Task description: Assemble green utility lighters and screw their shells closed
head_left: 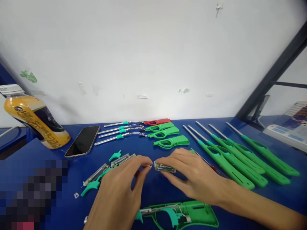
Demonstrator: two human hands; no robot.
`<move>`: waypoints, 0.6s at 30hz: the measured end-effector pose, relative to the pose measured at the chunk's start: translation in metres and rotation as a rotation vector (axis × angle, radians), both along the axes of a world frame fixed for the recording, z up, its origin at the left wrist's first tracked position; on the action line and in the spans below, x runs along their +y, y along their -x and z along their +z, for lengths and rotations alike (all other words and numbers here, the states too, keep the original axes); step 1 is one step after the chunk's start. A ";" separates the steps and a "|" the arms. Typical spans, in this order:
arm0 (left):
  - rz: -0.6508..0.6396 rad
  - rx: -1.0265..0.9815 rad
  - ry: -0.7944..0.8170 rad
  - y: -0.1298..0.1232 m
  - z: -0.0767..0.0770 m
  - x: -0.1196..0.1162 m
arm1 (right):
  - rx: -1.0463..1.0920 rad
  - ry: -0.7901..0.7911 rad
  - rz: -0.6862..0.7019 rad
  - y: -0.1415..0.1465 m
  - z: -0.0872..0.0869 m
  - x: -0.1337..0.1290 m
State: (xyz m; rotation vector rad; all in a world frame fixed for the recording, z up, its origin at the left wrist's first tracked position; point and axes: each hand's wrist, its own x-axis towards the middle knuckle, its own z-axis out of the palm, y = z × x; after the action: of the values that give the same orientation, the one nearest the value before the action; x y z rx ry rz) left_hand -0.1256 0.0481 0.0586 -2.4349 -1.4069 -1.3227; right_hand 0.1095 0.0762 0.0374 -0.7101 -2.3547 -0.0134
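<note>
My right hand holds a clear lighter fuel tank on its side, its nozzle end toward my left. My left hand pinches a tiny whitish piece at that nozzle, too small to make out. Below my hands lies an open green lighter handle half with a teal trigger, wires and a metal tube inside. Beside my left wrist are more clear fuel tanks and teal triggers, partly hidden by the hand. A small white clip lies left of them.
Several green lighters with long metal tubes lie at the right, near a screwdriver. Green handle shells, a red one and wired metal tubes line the back. A phone and a bottle are left.
</note>
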 end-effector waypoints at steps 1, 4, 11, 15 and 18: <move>0.001 -0.002 0.002 0.000 0.000 -0.001 | 0.002 0.001 0.002 0.000 0.000 0.000; -0.006 0.012 0.021 -0.001 0.000 -0.002 | 0.005 0.008 0.014 0.000 0.000 0.000; 0.004 0.100 0.056 0.000 -0.007 -0.002 | 0.052 0.059 0.054 0.000 0.000 -0.001; 0.040 0.134 0.036 0.000 -0.012 -0.006 | 0.122 0.157 0.054 0.001 0.004 -0.005; 0.058 0.132 -0.035 -0.003 -0.012 -0.009 | 0.196 0.241 0.046 0.003 0.006 -0.007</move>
State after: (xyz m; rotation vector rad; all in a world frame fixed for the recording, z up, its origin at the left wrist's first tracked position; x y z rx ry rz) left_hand -0.1225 0.0393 0.0469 -2.3909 -1.3990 -1.1422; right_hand 0.1066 0.0687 0.0439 -0.7348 -2.2035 0.3497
